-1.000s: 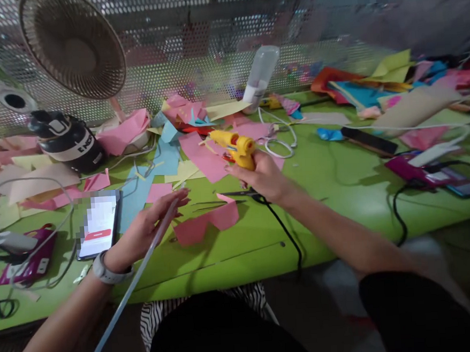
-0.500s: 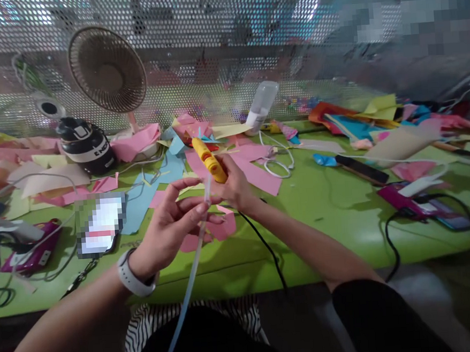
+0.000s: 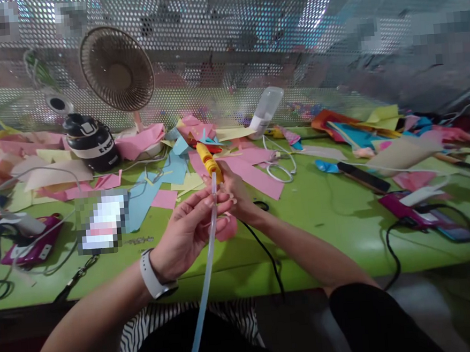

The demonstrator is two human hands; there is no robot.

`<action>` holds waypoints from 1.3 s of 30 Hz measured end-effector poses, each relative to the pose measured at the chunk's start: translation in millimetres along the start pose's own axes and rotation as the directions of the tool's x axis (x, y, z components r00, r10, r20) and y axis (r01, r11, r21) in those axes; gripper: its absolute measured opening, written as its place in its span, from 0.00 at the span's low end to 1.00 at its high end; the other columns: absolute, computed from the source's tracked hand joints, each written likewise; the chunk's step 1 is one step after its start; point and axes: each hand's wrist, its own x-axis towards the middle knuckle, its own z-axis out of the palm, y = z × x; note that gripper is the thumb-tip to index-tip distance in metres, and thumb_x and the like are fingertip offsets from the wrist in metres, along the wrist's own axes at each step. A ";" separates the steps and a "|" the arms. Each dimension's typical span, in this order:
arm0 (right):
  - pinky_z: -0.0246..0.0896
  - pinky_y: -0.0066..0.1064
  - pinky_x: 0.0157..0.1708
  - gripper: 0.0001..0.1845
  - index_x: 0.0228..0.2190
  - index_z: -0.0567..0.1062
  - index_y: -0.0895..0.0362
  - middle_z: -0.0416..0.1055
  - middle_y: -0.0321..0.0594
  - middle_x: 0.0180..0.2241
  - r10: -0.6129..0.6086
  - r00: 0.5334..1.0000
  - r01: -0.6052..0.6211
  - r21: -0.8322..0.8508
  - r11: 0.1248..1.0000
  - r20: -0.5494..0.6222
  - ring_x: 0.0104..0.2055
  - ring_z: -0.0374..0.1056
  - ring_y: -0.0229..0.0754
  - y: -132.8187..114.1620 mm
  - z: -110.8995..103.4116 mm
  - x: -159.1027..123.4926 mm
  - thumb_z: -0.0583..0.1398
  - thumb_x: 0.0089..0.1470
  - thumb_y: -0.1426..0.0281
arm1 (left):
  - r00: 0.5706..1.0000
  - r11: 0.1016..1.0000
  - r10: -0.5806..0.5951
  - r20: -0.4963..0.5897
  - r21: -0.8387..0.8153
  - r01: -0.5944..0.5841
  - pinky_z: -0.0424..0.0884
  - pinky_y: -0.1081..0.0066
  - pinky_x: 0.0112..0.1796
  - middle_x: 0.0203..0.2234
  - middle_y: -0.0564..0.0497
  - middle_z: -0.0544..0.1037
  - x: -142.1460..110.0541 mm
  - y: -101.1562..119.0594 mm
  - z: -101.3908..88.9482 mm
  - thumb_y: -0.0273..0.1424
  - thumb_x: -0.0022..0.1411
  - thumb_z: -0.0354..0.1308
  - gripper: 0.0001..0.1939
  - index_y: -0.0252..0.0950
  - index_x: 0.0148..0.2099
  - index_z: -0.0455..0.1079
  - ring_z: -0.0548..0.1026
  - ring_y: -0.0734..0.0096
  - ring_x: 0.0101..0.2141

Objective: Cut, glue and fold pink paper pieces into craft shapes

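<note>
Green tabletop (image 3: 309, 208), strewn with coloured paper, stands before a perforated metal screen (image 3: 217, 38). Seen from the wearer's own viewpoint, two bare hands meet near the middle of the table, above its surface. The right hand (image 3: 238, 192) is closed around a bright yellow glue gun (image 3: 207, 159), its front pointing away from the person and slightly left; the handle is hidden by the hand. The left hand (image 3: 182, 233) pinches a long glue stick (image 3: 209, 269) between thumb and fingers, just below the gun. The stick is slender, smooth and cloudy white, bluish lower down, and curves gently from the gun's rear past the left hand towards the lap. Its upper end meets the back of the gun; how far it sits inside cannot be told. A white-strapped watch (image 3: 153, 275) circles the left wrist. Pink paper (image 3: 226, 228) lies partly hidden behind the left fingers. Farther left is a lit phone (image 3: 105, 220), its screen blurred. Beyond the hands stand a black jug (image 3: 91, 143) and a round fan (image 3: 117, 71).
</note>
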 end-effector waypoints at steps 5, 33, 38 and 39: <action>0.59 0.32 0.25 0.19 0.50 0.69 0.49 0.73 0.38 0.32 0.002 1.000 0.000 -0.111 0.994 0.017 0.28 0.66 0.44 -9.4 -6.8 -3.4 0.54 0.57 0.67 | 0.998 0.997 -0.007 -0.065 -0.083 0.002 0.79 0.81 0.30 0.36 0.49 0.84 -0.8 -3.6 3.1 0.18 0.69 0.51 0.11 0.30 0.42 0.75 0.83 0.75 0.35; 0.70 0.41 0.42 0.22 0.48 0.68 0.52 0.77 0.46 0.44 -0.194 0.964 0.138 -0.282 0.950 -0.181 0.43 0.74 0.52 17.5 -10.9 -3.4 0.60 0.49 0.66 | 0.998 0.995 -0.054 -0.021 0.080 0.055 0.53 0.85 0.14 0.18 0.59 0.67 4.5 -11.5 -18.4 0.32 0.67 0.61 0.08 0.31 0.38 0.72 0.58 0.89 0.12; 0.72 0.42 0.42 0.27 0.54 0.66 0.53 0.76 0.48 0.44 -0.294 0.939 0.213 -0.369 0.905 -0.179 0.44 0.74 0.52 18.2 -14.9 -4.8 0.57 0.52 0.65 | 1.000 0.993 -0.029 -0.009 0.113 0.030 0.51 0.85 0.14 0.19 0.59 0.67 2.6 -13.4 -20.6 0.33 0.66 0.61 0.08 0.32 0.39 0.72 0.58 0.88 0.13; 0.72 0.43 0.42 0.27 0.55 0.65 0.54 0.76 0.49 0.44 -0.322 0.930 0.235 -0.384 0.893 -0.180 0.44 0.74 0.52 19.2 -16.6 -4.4 0.57 0.52 0.66 | 1.000 0.992 -0.027 -0.003 0.119 0.027 0.51 0.85 0.14 0.18 0.59 0.66 2.5 -13.7 -21.4 0.34 0.66 0.62 0.09 0.32 0.40 0.72 0.58 0.88 0.13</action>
